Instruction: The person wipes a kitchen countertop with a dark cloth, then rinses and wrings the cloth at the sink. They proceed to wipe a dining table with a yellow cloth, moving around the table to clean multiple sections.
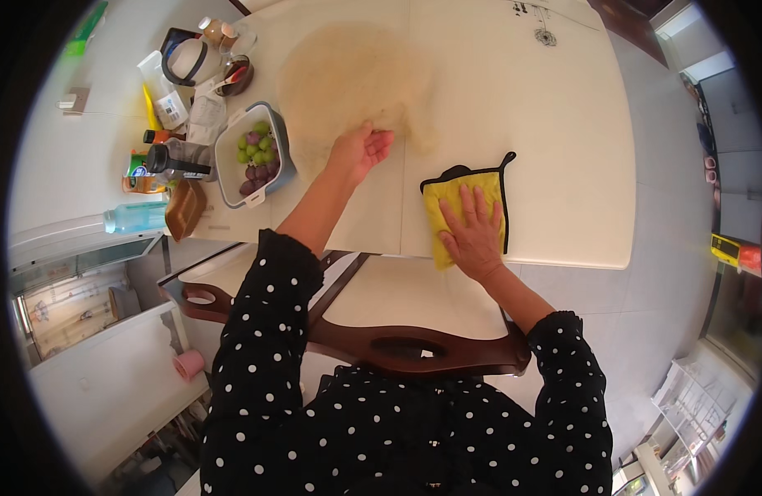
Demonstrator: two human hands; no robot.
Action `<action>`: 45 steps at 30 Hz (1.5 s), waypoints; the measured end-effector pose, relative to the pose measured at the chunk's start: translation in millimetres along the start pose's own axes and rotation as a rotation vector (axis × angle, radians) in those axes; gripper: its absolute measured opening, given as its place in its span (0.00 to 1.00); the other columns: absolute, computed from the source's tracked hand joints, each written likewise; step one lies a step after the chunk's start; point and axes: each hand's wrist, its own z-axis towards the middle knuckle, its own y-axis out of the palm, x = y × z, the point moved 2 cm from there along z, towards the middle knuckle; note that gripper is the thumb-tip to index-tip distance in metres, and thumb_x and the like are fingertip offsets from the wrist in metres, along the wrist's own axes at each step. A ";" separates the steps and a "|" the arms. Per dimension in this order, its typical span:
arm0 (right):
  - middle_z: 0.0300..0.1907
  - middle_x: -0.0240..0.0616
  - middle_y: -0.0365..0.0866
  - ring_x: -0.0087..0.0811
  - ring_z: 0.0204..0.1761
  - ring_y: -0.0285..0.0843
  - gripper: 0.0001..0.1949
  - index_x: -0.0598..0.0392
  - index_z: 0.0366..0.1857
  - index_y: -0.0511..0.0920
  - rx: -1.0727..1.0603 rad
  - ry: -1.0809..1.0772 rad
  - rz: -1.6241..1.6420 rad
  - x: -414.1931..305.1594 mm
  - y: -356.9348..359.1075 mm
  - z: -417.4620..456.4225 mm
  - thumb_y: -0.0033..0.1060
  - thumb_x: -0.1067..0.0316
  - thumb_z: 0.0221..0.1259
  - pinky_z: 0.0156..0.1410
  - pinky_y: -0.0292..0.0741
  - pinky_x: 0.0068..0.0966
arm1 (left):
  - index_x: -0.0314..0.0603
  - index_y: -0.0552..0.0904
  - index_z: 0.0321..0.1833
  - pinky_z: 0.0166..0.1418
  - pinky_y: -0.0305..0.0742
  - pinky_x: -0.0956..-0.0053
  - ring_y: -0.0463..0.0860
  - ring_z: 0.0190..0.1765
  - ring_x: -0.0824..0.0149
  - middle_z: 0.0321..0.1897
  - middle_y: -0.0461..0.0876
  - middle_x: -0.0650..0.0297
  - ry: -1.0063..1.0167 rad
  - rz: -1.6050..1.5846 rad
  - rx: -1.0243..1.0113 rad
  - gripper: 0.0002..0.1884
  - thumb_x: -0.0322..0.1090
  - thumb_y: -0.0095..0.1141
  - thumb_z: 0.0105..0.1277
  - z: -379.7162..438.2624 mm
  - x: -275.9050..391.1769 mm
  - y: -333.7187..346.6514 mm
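My right hand (474,232) lies flat with its fingers spread on a yellow cloth with black edging (495,186), near the front edge of the cream table (542,118). Part of the cloth hangs over that edge. My left hand (362,150) is over the table's middle, its fingers loosely curled and nothing seen in them; whether it touches the surface I cannot tell. Around and beyond it spreads a large brownish patch (350,74) on the tabletop. To its left stands a white and grey basket (284,146) with green and dark grapes (257,152).
Along the table's left side crowd a clear jug with a black lid (177,160), a blue bottle (139,217), a brown tray (185,209), a glass bowl of dark liquid (238,75) and a white kettle (188,61). A wooden chair (343,338) stands between me and the table.
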 end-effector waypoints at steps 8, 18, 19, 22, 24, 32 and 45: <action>0.80 0.43 0.52 0.63 0.79 0.42 0.35 0.30 0.73 0.68 -0.096 -0.286 0.061 -67.9 33.1 44.2 0.63 0.40 0.59 0.70 0.47 0.75 | 0.36 0.76 0.61 0.52 0.78 0.70 0.85 0.48 0.65 0.49 0.86 0.54 0.057 0.236 -0.046 0.23 0.47 0.56 0.74 -107.9 22.5 -13.0; 0.78 0.36 0.58 0.53 0.79 0.50 0.33 0.28 0.72 0.70 0.128 -0.090 0.012 -3.7 30.8 79.0 0.60 0.40 0.60 0.73 0.48 0.71 | 0.39 0.67 0.75 0.72 0.66 0.56 0.70 0.71 0.48 0.68 0.72 0.41 0.233 1.372 0.109 0.36 0.51 0.59 0.69 -150.3 -66.7 -96.7; 0.78 0.36 0.57 0.53 0.79 0.50 0.33 0.28 0.72 0.69 0.147 -0.040 -0.021 20.0 22.7 74.8 0.60 0.41 0.60 0.73 0.49 0.71 | 0.40 0.65 0.76 0.74 0.63 0.53 0.66 0.75 0.45 0.71 0.68 0.39 0.214 1.509 0.111 0.39 0.53 0.60 0.68 -146.4 -69.3 -100.1; 0.80 0.36 0.55 0.53 0.80 0.47 0.34 0.28 0.75 0.66 0.138 0.111 -0.171 90.0 -5.3 54.4 0.57 0.40 0.63 0.74 0.48 0.72 | 0.41 0.56 0.80 0.75 0.57 0.41 0.54 0.78 0.35 0.78 0.52 0.34 -0.070 1.766 0.115 0.48 0.60 0.61 0.65 -137.4 -69.3 -73.7; 0.81 0.36 0.53 0.53 0.82 0.43 0.34 0.28 0.76 0.63 0.099 0.215 -0.247 131.6 -23.8 38.3 0.54 0.39 0.64 0.75 0.45 0.71 | 0.39 0.52 0.81 0.74 0.56 0.37 0.52 0.78 0.31 0.77 0.48 0.31 -0.166 1.861 0.146 0.51 0.62 0.61 0.64 -132.2 -75.3 -67.0; 0.83 0.38 0.44 0.54 0.83 0.37 0.34 0.34 0.79 0.57 0.016 0.450 -0.326 222.2 -79.1 -70.7 0.46 0.39 0.71 0.76 0.41 0.69 | 0.31 0.51 0.79 0.73 0.61 0.43 0.54 0.74 0.23 0.73 0.47 0.21 -0.028 1.967 0.289 0.53 0.63 0.60 0.64 -117.7 -108.3 -77.2; 0.83 0.50 0.38 0.52 0.84 0.32 0.39 0.60 0.79 0.50 0.062 0.474 -0.190 192.8 -65.9 -109.9 0.47 0.46 0.73 0.80 0.34 0.63 | 0.35 0.58 0.79 0.70 0.65 0.45 0.64 0.71 0.29 0.71 0.57 0.23 0.112 2.115 0.390 0.54 0.72 0.56 0.61 -111.9 -120.3 -88.6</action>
